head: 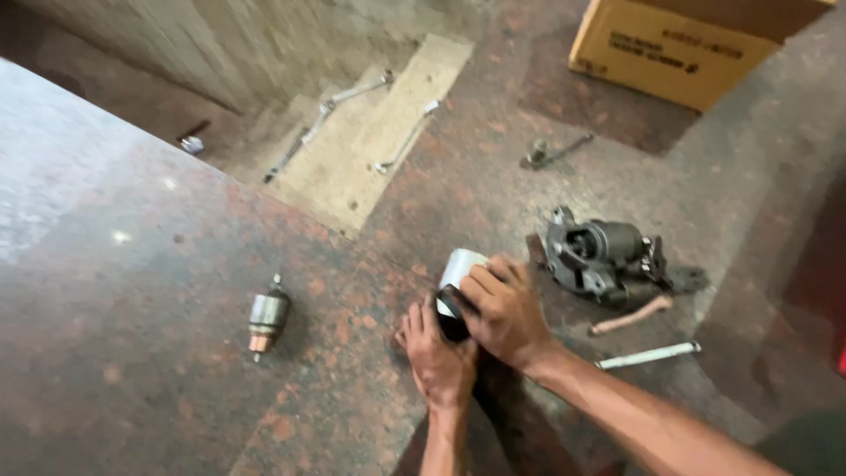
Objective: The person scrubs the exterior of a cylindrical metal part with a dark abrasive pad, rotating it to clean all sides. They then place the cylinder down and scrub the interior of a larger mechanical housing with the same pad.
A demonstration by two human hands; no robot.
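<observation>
Both hands met over a pale cylinder with a dark end, set on the speckled stone floor near its middle. The right hand was curled over the top, fingers closed on it; the left hand cupped it from below, fingers partly bent — both gripped it. A grey motor housing lay just to the right, an armature well apart to the left, wrenches on a board toward the far edge

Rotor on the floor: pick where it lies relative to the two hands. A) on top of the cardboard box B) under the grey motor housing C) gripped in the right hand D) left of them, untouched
D: the rotor lies alone, left of the left hand and right hand, which grip a cylinder.
</observation>
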